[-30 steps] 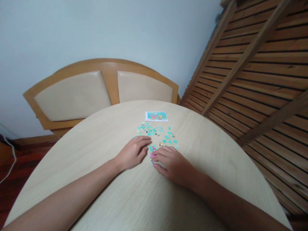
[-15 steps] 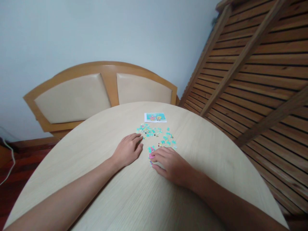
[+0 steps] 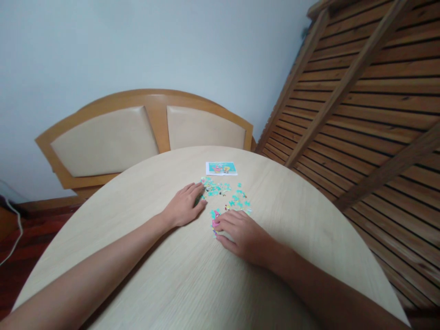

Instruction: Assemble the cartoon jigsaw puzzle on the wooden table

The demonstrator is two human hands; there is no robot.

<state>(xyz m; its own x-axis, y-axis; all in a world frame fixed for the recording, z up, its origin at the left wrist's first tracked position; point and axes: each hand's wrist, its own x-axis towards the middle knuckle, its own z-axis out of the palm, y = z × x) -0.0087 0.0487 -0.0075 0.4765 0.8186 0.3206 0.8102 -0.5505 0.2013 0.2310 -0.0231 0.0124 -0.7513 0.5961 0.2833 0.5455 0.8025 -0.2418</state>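
Observation:
Fingers spread, my left hand (image 3: 185, 204) reaches to the left edge of a pile of small turquoise jigsaw puzzle pieces (image 3: 220, 188), its fingertips touching or covering some of them. My right hand (image 3: 243, 236) rests low over a joined strip of pink and turquoise puzzle pieces (image 3: 215, 222), fingers curled, thumb apart from them. The hand hides the right side of that strip, and I cannot tell whether it pinches a piece. More loose turquoise pieces (image 3: 240, 198) lie just beyond the right hand.
A small printed picture card (image 3: 222, 168) with a pink and a yellow cartoon figure lies behind the pieces on the round wooden table (image 3: 144, 284). A padded headboard (image 3: 206, 128) stands beyond the table. Slatted wood (image 3: 371, 110) leans at the right.
My left hand has shifted slightly forward over the pile's left edge, with its fingers and thumb spreading wider. The right hand stays almost still on the joined strip.

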